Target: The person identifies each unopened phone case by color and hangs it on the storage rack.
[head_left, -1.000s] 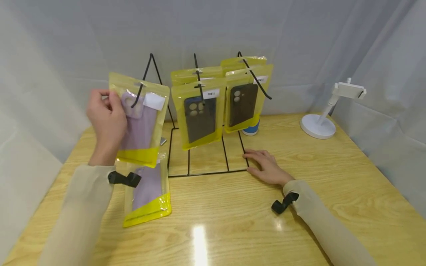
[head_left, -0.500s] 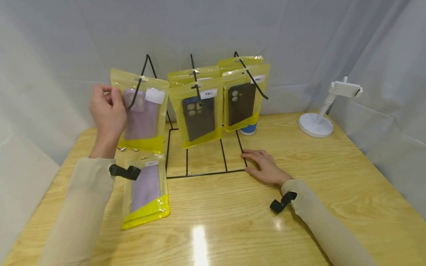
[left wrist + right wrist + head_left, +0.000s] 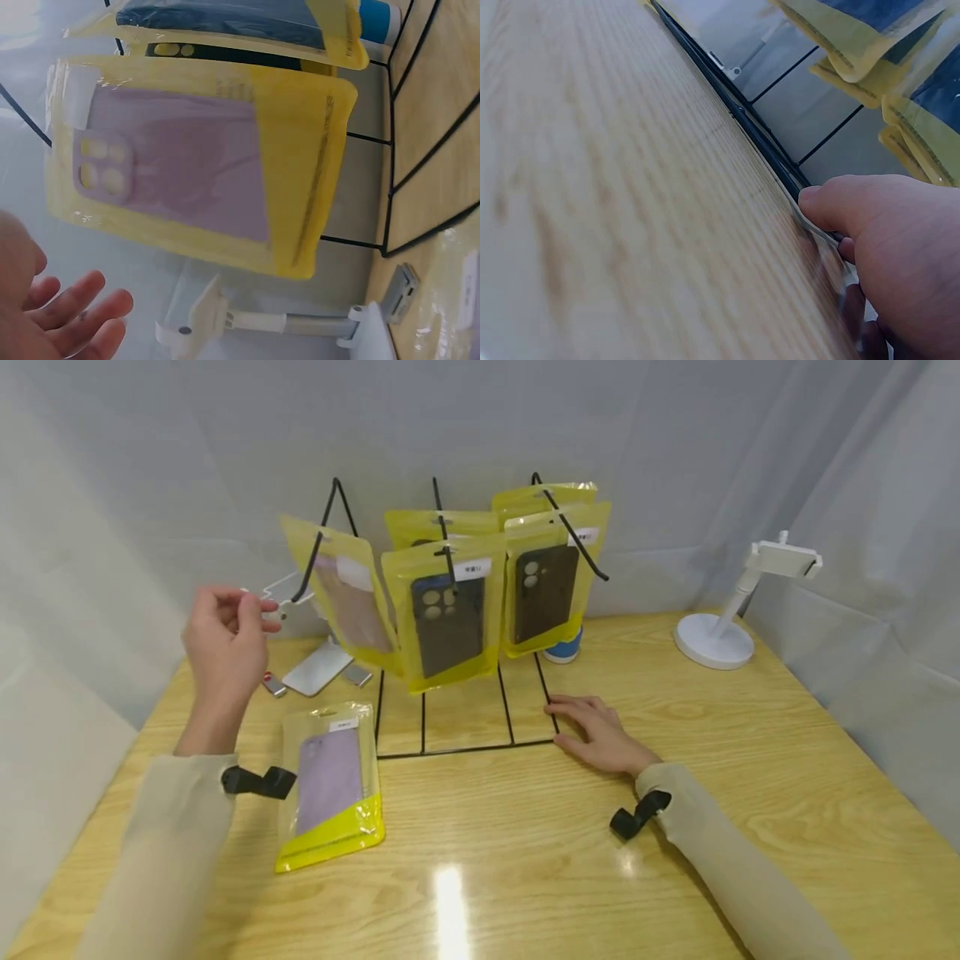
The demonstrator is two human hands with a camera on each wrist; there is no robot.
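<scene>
My left hand point(image 3: 225, 643) hovers to the left of a wire display rack point(image 3: 465, 749), fingers loosely bent and holding nothing. Beside it, a yellow-edged clear pouch with a purple phone case point(image 3: 352, 602) hangs on the left hook, turned at an angle. The left wrist view shows that purple phone case point(image 3: 180, 165) apart from the fingers point(image 3: 86, 311). A second pouched purple phone case point(image 3: 330, 777) lies flat on the table. My right hand point(image 3: 600, 739) rests on the rack's front right corner; in the right wrist view its thumb point(image 3: 832, 206) touches the black wire.
Pouched dark phone cases hang on the middle hook point(image 3: 450, 627) and right hook point(image 3: 547, 593). A white phone stand point(image 3: 712, 641) stands back right. Behind the left hook are another white stand point(image 3: 318, 668) and small metallic pieces point(image 3: 357, 675). A blue-and-white round object point(image 3: 564, 648) sits behind the rack.
My left hand has let go of the hanging purple case's pouch and moved slightly left and down. The pouch has swung round on its hook. The right hand stays put.
</scene>
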